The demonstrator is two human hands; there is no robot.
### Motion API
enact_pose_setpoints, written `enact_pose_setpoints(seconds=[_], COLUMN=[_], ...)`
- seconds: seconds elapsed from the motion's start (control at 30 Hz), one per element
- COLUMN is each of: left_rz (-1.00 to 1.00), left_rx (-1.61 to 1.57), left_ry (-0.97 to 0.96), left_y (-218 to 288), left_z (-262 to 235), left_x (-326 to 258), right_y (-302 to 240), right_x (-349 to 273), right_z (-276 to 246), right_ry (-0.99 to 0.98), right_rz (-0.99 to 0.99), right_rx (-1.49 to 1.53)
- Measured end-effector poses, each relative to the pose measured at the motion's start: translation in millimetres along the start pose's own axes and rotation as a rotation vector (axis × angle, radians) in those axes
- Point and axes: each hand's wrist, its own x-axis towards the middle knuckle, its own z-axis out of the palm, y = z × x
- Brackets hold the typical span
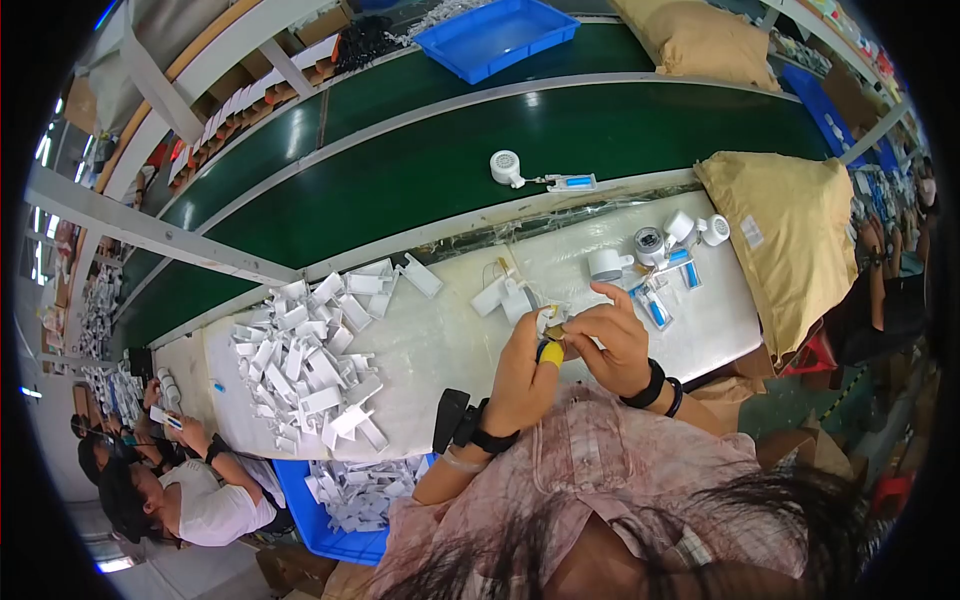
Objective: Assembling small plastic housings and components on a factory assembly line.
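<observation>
The left hand [524, 375] is curled closed around a yellow item [551, 353], a small whitish part [547, 318] at its fingertips, while the right hand [618, 345] reaches its bent fingers to the same spot — too small to tell whether they grip it. Both hands are at the near edge of the pale worktable [430, 375] — a heap of white casings [310, 360] to the left, white round-headed units [606, 264] just beyond the right hand
</observation>
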Motion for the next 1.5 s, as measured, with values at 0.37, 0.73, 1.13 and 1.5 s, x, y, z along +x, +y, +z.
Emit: enact_pose_setpoints(seconds=[0.37,0.73,1.13,1.5], left_rz=[0.039,0.028,0.006,-0.077], left_rx=[-0.046,-0.022,-0.024,-0.124], left_ry=[0.023,0.027,0.051,0.300], left_y=[0,-8,-15,-77], left_z=[1,-2,-14,-166], left_x=[-2,0,11,139], right_y=[-7,-9,-1,183], right_x=[12,18,20,85], right_z=[-7,-6,14,53], right_ry=[-0.091,-0.118,-0.154,-0.450], right_rz=[-0.038,-0.044,-0.033,0.225], right_rx=[-0.055,-0.077,-0.136,-0.402])
